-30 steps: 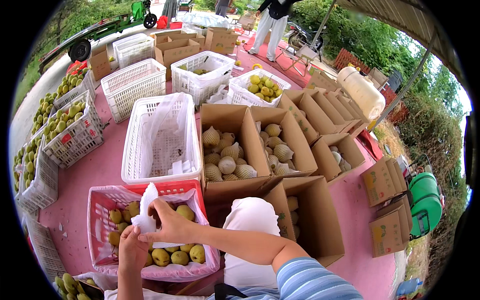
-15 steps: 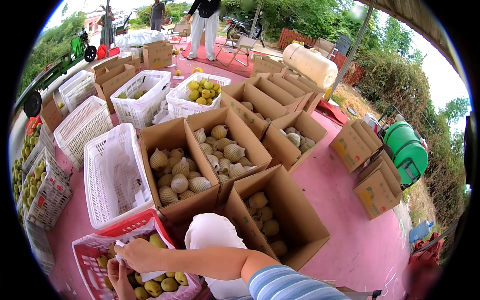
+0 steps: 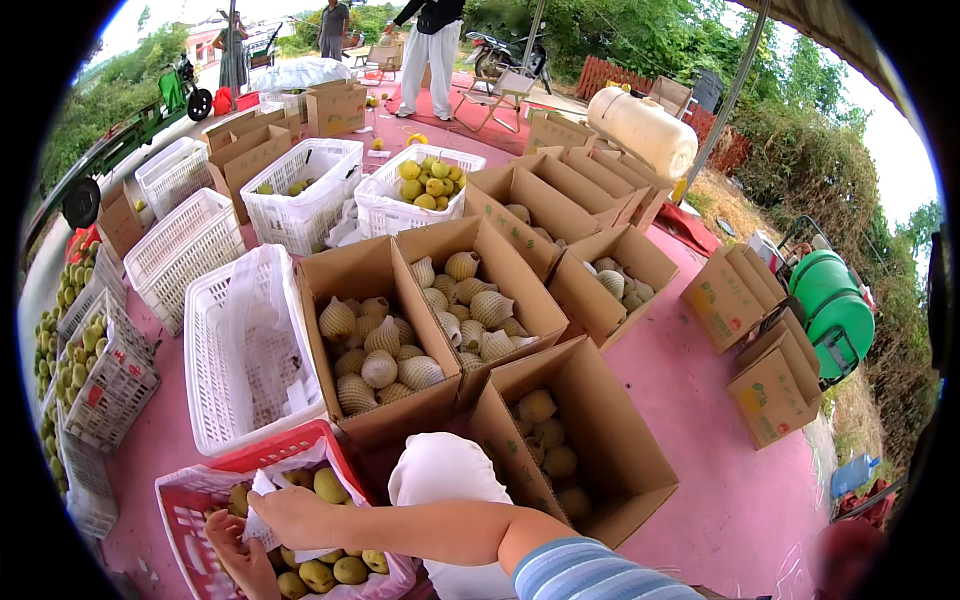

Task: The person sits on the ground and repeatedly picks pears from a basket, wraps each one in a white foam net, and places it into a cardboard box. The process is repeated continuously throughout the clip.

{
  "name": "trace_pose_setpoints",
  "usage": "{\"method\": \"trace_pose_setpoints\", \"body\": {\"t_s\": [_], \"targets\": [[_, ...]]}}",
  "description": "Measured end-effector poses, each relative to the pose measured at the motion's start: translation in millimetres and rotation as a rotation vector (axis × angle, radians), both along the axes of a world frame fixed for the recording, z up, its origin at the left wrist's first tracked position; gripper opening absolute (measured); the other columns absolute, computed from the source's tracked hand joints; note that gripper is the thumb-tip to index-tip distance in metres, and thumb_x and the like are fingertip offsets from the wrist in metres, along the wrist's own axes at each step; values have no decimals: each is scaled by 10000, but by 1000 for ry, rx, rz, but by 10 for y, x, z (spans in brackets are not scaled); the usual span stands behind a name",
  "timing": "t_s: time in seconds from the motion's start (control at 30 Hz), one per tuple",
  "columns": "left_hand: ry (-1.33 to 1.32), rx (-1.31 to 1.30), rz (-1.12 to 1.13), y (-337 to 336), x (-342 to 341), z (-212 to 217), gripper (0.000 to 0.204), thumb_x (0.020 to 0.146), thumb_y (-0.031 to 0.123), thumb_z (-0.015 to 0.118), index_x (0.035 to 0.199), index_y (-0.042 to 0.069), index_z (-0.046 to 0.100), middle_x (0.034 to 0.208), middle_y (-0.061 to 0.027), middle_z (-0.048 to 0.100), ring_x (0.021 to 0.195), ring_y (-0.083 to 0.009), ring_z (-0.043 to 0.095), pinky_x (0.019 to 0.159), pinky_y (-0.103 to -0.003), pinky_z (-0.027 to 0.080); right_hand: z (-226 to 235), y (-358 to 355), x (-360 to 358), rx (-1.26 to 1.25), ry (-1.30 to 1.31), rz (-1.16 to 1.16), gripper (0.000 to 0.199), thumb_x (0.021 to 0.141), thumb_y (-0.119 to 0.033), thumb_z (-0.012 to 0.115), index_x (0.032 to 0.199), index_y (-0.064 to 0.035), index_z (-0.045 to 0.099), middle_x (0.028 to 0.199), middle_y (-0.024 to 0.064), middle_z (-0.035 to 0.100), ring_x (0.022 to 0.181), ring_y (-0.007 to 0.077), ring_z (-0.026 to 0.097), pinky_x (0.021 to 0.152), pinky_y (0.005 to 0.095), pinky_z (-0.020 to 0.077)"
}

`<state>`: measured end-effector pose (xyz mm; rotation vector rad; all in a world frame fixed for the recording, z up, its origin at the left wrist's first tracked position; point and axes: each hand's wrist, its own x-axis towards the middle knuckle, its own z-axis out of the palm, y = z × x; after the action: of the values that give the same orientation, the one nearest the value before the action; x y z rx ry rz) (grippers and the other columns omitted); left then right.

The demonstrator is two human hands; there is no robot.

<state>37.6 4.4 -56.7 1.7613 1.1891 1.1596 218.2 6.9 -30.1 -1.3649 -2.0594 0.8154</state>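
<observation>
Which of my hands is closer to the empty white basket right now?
Right. The right hand is in the red crate, just below the white basket; the left hand sits lower in that crate, farther away.

Outdoor site, daylight, bright overcast sky at right. A pink floor [image 3: 700, 440] is seen across the centre and lower right of the frame. A canopy edge [image 3: 830, 30] is seen at upper right, carried by a slanted pole [image 3: 730, 95]. Green trees and hedge [image 3: 800, 130] are noted along the upper right. A folding chair [image 3: 497, 95] and a parked motorbike [image 3: 490, 50] are seen at upper centre, with people standing just beside them. A green vehicle with a black wheel [image 3: 80, 200] is noted at upper left. A white cylindrical tank [image 3: 645, 130] and two green drums [image 3: 835, 305] are recorded at right.
</observation>
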Motion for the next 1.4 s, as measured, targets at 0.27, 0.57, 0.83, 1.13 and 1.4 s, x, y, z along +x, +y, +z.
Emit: {"method": "trace_pose_setpoints", "body": {"t_s": [0.27,0.57,0.83,1.13,1.4], "targets": [[431,815,-444,-268,159,533,419,703,122,772,1048,55,545,1038,-172,607,917,-366,622,754,-427,537,259,44,137,-307,59,292,207,927,-232,501,965,-29,508,887,217,616,854,402,602,715,483,442],[908,796,-498,-240,301,849,176,637,229,740,664,82,646,879,-48,643,932,-228,606,786,-354,516,59,52,36,-48,-66,-2,172,928,-182,487,1002,-28,501,738,209,617,734,403,616,639,507,447],[983,276,-249,108,-73,360,177,689,157,676,803,32,626,836,-100,633,886,-274,608,759,-398,470,225,126,-125,83,33,113,156,900,-147,539,990,-30,488,741,212,608,736,406,616,637,482,471],[1279,47,-497,65,-558,-4,186,767,129,593,919,64,678,964,-48,657,900,-207,626,760,-355,476,155,466,-785,-4,-214,505,148,939,-163,506,947,-15,507,753,175,601,759,307,645,654,412,492],[815,84,302,343,-1118,625,143,830,155,616,902,43,666,710,-116,640,671,-332,616,596,-413,473,-1069,1147,-596,-551,227,-110,224,912,-223,585,982,-11,593,855,116,674,804,176,644,723,333,513]]}}
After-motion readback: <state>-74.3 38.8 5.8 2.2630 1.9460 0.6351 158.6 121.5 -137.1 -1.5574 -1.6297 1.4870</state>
